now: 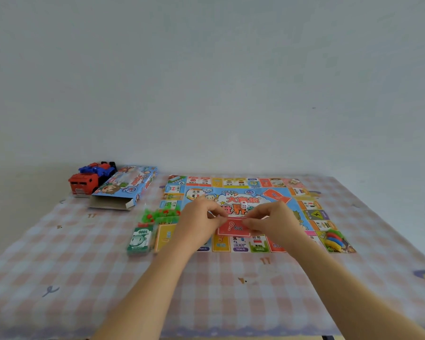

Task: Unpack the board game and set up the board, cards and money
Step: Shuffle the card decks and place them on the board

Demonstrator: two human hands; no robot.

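Being pinched along its far edge from both sides, the red card stack (233,228) with a question mark is seen over the near middle of the board (312,204); whether it rests on the board cannot be told. The fingers of the left hand (201,217) are curled onto its left corner, those of the right hand (272,219) onto its right corner. A white die (244,205) is found just beyond the hands at the board's centre, and a second red card stack (277,195) is laid tilted to the far right of it. Coloured pawns (334,238) are piled on the near right corner square. Just left of the board, green and red houses (160,214) are heaped, with a green money stack (139,239) nearer. An opened game box (125,187) and a toy truck (91,180) are set far left on the checked tablecloth (84,266).
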